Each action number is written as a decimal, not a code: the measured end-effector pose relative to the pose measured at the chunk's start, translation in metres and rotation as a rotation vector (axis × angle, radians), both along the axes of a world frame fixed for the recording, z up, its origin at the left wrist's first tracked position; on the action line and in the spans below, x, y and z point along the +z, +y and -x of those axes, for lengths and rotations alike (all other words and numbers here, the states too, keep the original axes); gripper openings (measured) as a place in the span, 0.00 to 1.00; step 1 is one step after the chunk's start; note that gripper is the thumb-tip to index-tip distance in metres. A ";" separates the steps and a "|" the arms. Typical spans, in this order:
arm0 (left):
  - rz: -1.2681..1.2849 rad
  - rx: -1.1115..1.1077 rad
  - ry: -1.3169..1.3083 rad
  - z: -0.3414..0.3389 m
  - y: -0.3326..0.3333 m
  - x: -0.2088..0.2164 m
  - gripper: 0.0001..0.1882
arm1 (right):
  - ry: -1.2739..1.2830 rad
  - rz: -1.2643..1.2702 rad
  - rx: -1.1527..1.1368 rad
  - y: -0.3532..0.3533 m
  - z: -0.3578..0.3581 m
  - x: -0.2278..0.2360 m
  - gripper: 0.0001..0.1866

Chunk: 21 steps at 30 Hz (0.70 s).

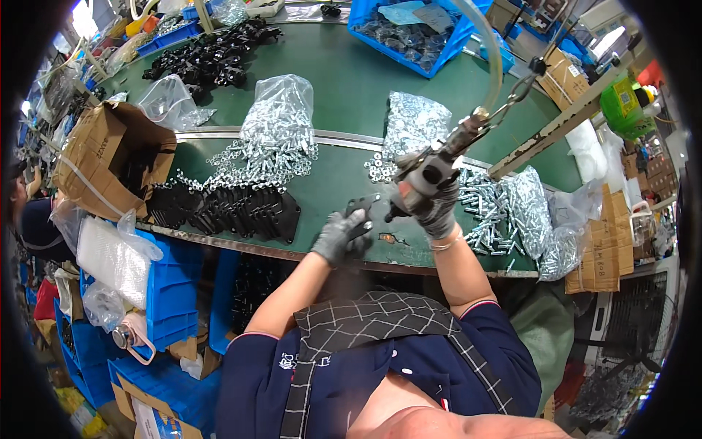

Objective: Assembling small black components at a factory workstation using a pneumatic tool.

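Black bracket (359, 230) pinched in the left hand (336, 238) lies just left of the power tool (433, 174) (slanting down toward it, I notice) that the right hand (439, 216) grasps.

**Curved Green Workbench in a Crowded Workshop**

A long green-topped workbench (344, 73) bows across the room, a metal strip (351, 137) running along it. At its right a cream-painted beam (563, 132), chipped down to dark patches, slants up toward the corner. Blue plastic crates (172, 293) crowd the left side below bench height, with an opened cardboard carton (191, 430) at the bottom. Brown cartons (658, 172) pile up at the far right, above a dark-bladed fan (638, 358). White glare (84, 18) burns out the upper left; whether window or lamp cannot be told.
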<state>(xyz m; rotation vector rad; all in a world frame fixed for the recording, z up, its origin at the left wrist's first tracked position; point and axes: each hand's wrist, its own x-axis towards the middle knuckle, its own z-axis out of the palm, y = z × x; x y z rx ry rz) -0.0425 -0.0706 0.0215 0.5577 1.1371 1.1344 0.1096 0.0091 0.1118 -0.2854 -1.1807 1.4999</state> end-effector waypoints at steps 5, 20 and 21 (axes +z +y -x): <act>-0.163 -0.642 0.692 0.111 -0.056 0.042 0.15 | -0.282 -0.083 -0.298 0.034 -0.043 0.011 0.22; 0.395 -0.506 1.727 0.046 0.026 0.012 0.44 | -1.513 -0.543 -0.293 0.112 -0.162 -0.018 0.23; 0.431 -0.538 1.762 0.043 0.032 0.002 0.42 | -1.741 -0.473 -0.237 0.115 -0.188 -0.034 0.21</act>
